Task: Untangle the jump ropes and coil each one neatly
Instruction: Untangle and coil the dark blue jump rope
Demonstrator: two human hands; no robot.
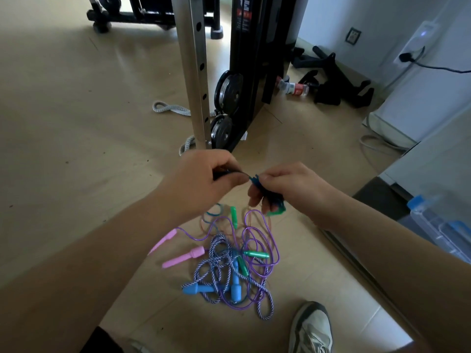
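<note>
Coiling, I judge: my left hand (204,174) pinches the dark blue rope (255,180) by its end; my right hand (285,186) clasps its bundle; the tangle (229,263) lies below my grip; next needs a tidy tuck.

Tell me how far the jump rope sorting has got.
Done: no finished coil lies set aside in view. In hand: the left hand and right hand both pinch a dark blue rope, seemingly bunched into a bundle. Left: the purple rope and braided rope lie tangled on the floor among pink handles, blue handles and green handles.
</note>
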